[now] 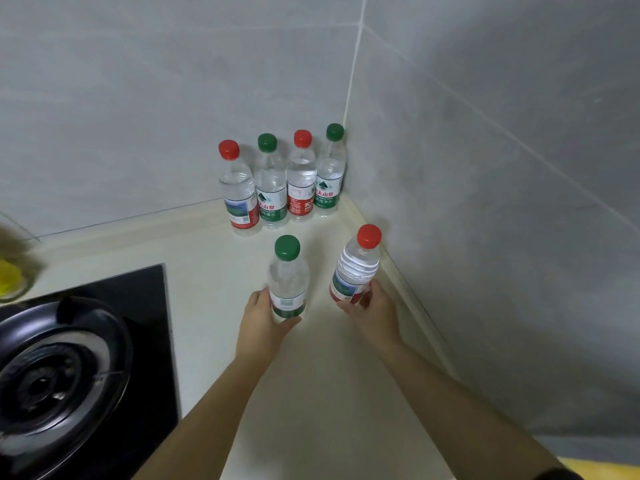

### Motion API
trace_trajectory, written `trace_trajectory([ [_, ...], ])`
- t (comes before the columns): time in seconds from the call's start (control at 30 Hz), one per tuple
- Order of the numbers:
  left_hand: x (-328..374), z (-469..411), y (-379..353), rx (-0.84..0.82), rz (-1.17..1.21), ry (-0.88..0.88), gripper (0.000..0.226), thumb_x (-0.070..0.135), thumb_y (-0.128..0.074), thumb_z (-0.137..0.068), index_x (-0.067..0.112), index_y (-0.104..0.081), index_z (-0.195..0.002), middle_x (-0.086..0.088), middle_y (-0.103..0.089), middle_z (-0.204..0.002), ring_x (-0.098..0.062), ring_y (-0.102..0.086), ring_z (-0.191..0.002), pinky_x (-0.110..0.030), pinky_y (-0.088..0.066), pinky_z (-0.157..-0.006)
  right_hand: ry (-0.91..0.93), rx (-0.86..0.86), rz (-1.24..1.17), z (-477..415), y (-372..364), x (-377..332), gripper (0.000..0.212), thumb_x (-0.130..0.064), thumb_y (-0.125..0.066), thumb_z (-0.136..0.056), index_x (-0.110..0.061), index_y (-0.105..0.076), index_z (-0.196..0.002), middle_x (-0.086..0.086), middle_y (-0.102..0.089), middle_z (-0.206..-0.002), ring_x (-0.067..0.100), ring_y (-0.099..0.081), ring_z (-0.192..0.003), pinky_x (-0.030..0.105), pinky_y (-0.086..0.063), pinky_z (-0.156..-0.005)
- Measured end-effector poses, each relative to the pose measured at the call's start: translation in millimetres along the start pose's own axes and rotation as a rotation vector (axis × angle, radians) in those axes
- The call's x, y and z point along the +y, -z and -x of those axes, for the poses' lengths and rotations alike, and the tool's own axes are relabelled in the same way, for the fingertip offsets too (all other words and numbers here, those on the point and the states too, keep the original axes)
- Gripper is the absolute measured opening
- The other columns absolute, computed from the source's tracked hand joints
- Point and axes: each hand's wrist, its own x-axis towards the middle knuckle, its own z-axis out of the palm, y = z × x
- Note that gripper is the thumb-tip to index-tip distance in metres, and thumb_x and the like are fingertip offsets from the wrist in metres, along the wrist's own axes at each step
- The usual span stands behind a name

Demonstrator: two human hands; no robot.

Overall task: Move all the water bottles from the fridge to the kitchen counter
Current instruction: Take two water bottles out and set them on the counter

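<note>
Your left hand (263,320) is wrapped round the low part of the green-cap bottle (288,282), thumb on one side and fingers on the other. That bottle stands straight up over the middle of the counter (311,375). Your right hand (372,306) is curled round the bottom of the red-cap bottle (356,268). It leans a little, with its cap tipped toward the side wall (485,202), close to the right edge of the counter. It is hard to tell if either bottle sits on the counter yet. This looks like the putting-down step. Set each bottle flat on its base, stand the red-cap one up straight first, and open your fingers only when it does not wobble. Leave a small gap between the two so one cannot knock the other. Past them, in the back right corner of the counter, a row of four bottles (282,181) stands side by side against the back wall, with caps red, green, red, green. Slide nothing hard toward that row, or it may fall like pins. A raised lip (398,271) runs along the right edge, just beside the red-cap bottle, so do not set the base on it. The black stove (69,358) fills the front left of the counter, well apart from your hands. A blurry yellow thing (8,278) sits at the far left edge.
</note>
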Motion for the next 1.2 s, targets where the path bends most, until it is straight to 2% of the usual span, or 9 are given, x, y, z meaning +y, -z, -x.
trace_trajectory([
  [0.07,5.1,-9.4,-3.0,-0.005,-0.018,0.009,0.063,0.027,-0.085,-0.070,0.012,-0.057,-0.125,-0.006,-0.055,-0.119,-0.023,-0.058,-0.102,-0.024,-0.041,-0.084,-0.021,-0.012,-0.026,-2.5,-2.9,-0.9,0.044,-0.032,-0.081,-0.077,-0.022,-0.061,-0.115,-0.010,-0.069,-0.098,0.006,-0.064,-0.082,0.018,-0.047,-0.069],
  [0.2,24.7,-45.8,-11.9,0.007,-0.067,0.036,0.059,0.034,-0.082,-0.075,0.012,-0.056,-0.123,-0.008,-0.055,-0.116,-0.026,-0.059,-0.098,-0.030,-0.045,-0.085,-0.034,-0.008,-0.036,-27.4,-11.9,-15.5,0.033,-0.023,-0.076,-0.083,-0.020,-0.059,-0.110,-0.004,-0.068,-0.084,0.009,-0.062,-0.063,0.011,-0.042,-0.054],
  [0.27,35.4,-69.6,-17.8,0.024,-0.082,0.041,0.058,0.034,-0.082,-0.074,0.010,-0.057,-0.119,-0.011,-0.057,-0.112,-0.029,-0.059,-0.097,-0.033,-0.045,-0.082,-0.032,0.021,-0.023,-44.2,-15.5,-23.6,0.025,-0.023,-0.076,-0.083,-0.021,-0.060,-0.103,0.000,-0.069,-0.082,0.012,-0.063,-0.061,0.014,-0.041,-0.052],
  [0.43,54.5,-118.4,-31.6,0.048,-0.083,0.067,0.054,0.031,-0.082,-0.075,0.006,-0.057,-0.116,-0.015,-0.055,-0.111,-0.034,-0.059,-0.098,-0.040,-0.047,-0.084,-0.034,0.122,0.019,-89.8,-27.8,-32.7,0.029,-0.033,-0.078,-0.078,-0.021,-0.065,-0.100,0.001,-0.073,-0.086,0.021,-0.068,-0.077,0.030,-0.051,-0.069],
  [0.6,64.1,-151.4,-43.3,0.056,-0.136,0.067,0.054,0.035,-0.079,-0.078,0.003,-0.058,-0.117,-0.016,-0.055,-0.114,-0.034,-0.059,-0.102,-0.041,-0.048,-0.085,-0.073,0.195,0.048,-122.6,-35.9,-39.7,0.020,-0.024,-0.077,-0.079,-0.010,-0.067,-0.089,0.010,-0.073,-0.085,0.028,-0.065,-0.080,0.028,-0.040,-0.064],
  [0.77,71.4,-169.4,-43.5,0.018,-0.390,0.047,0.059,0.049,-0.070,-0.083,0.004,-0.057,-0.118,-0.014,-0.058,-0.115,-0.030,-0.056,-0.110,-0.037,-0.047,-0.084,-0.090,0.240,0.086,-143.0,-39.8,-43.5,0.022,-0.019,-0.075,-0.082,-0.003,-0.070,-0.096,0.014,-0.073,-0.093,0.032,-0.067,-0.087,0.029,-0.042,-0.068],
  [0.93,71.1,-171.3,-43.1,-0.012,-0.502,0.056,0.060,0.058,-0.063,-0.084,0.009,-0.057,-0.120,-0.010,-0.061,-0.116,-0.027,-0.058,-0.110,-0.034,-0.046,-0.079,-0.093,0.272,0.085,-140.8,-43.8,-48.1,0.020,-0.017,-0.075,-0.082,-0.002,-0.071,-0.095,0.016,-0.073,-0.094,0.033,-0.066,-0.088,0.026,-0.035,-0.066],
  [1.07,71.2,-169.9,-41.5,-0.040,-0.466,0.085,0.064,0.057,-0.062,-0.085,0.009,-0.052,-0.125,-0.010,-0.058,-0.121,-0.028,-0.058,-0.112,-0.035,-0.047,-0.083,-0.128,0.219,0.073,-139.7,-41.7,-49.8,0.022,-0.014,-0.073,-0.079,-0.003,-0.073,-0.098,0.015,-0.073,-0.094,0.032,-0.068,-0.085,0.031,-0.050,-0.074],
  [1.2,65.1,-164.9,-35.2,-0.087,-0.316,0.137,0.066,0.054,-0.068,-0.082,0.010,-0.048,-0.128,-0.010,-0.053,-0.126,-0.029,-0.053,-0.118,-0.040,-0.047,-0.091,-0.180,0.088,-0.111,-126.6,-31.5,-53.6,0.016,-0.003,-0.065,-0.081,0.000,-0.067,-0.097,0.012,-0.066,-0.085,0.025,-0.065,-0.066,0.043,-0.060,-0.073],
])
